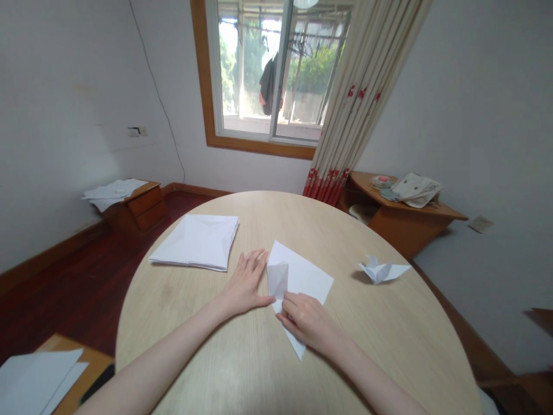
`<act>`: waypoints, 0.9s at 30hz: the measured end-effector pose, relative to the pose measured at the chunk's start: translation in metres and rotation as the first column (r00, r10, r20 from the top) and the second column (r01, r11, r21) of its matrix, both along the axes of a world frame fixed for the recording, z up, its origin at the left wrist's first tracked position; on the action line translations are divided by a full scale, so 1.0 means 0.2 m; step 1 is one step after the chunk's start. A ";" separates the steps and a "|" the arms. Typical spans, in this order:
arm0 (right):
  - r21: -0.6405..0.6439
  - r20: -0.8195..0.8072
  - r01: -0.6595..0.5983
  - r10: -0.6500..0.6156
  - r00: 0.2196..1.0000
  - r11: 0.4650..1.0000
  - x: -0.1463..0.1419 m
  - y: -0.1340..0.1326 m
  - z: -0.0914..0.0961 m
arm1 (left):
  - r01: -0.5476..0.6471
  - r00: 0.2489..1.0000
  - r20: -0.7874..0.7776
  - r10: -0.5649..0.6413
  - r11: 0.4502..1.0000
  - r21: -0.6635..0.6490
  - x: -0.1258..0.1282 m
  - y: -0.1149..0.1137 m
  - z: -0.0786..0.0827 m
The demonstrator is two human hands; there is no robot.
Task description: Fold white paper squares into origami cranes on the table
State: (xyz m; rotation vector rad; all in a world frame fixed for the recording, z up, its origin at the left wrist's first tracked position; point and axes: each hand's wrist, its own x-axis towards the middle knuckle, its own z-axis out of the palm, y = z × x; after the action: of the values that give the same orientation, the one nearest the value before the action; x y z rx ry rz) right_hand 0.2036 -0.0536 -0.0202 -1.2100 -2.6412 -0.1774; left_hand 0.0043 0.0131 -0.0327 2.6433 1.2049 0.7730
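No words, numbers or brands can be read anywhere. The paper (307, 275) under the right hand (307, 323) and the stack of paper (195, 242) beyond the left hand (245, 283) show no print. Any marks on the cloth bag (415, 190), far beyond the right hand, are too small to tell.

Pretty clearly somebody's home, looks like a lived-in spare room or bedroom. There's a cream curtain (363, 98) with red flowers and trim, a dark red wood floor (73, 276), and a small wooden bedside chest of drawers (142, 210) in the corner. Plus a dark garment (268, 85) hanging to dry outside the window (254, 75). Very homey.
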 end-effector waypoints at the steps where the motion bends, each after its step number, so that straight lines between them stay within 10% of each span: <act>1: -0.028 -0.003 -0.001 0.001 1.000 1.000 0.00 0.00 0.01 | 0.000 1.000 0.003 0.000 1.000 0.001 0.00 0.00 0.00; 27: -0.550 -0.236 -0.055 -0.092 0.967 0.833 0.07 -0.07 0.12 | 0.003 1.000 -0.023 -0.003 1.000 -0.020 -0.01 0.00 0.00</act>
State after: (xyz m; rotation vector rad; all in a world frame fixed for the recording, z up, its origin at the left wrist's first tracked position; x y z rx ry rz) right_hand 0.2184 -0.0677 0.0046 -1.3021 -2.5181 0.7490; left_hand 0.0028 0.0138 -0.0330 2.6447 1.2076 0.7280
